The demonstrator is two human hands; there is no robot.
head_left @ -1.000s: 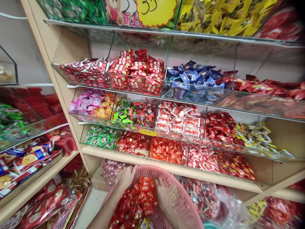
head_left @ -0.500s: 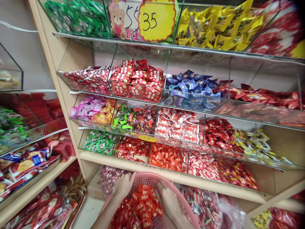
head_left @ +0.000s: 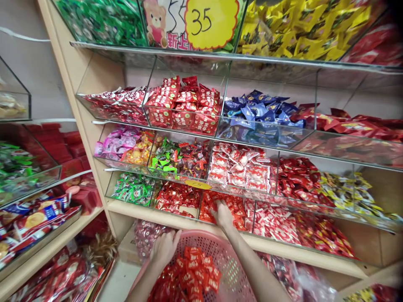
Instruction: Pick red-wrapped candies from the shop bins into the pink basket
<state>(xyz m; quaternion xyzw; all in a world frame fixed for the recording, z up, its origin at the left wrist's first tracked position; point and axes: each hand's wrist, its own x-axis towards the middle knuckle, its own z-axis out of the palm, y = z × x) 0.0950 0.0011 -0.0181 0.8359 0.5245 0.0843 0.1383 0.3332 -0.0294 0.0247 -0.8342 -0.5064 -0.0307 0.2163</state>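
Note:
My left hand (head_left: 163, 248) grips the far rim of a pink plastic basket (head_left: 229, 268) held below the shelf. The basket holds a heap of small red wrapped candies (head_left: 197, 270). My right hand (head_left: 223, 214) reaches up into the lowest clear bin of red candies (head_left: 234, 205), fingers bent down among the wrappers. Whether it holds any is hidden by the hand itself. A yellow price tag (head_left: 197, 184) sits on the bin edge just above.
Wooden shelves carry tiers of clear bins (head_left: 277, 138) with red, blue, green, pink and yellow sweets. A yellow "35" sign (head_left: 210, 17) hangs at the top. More bins (head_left: 28, 176) stand at left. Bagged candy (head_left: 283, 272) lies under the lowest shelf.
My right hand left the basket and went up into the lowest bin of red candies. My left hand stayed on the basket rim. The view shifted slightly.

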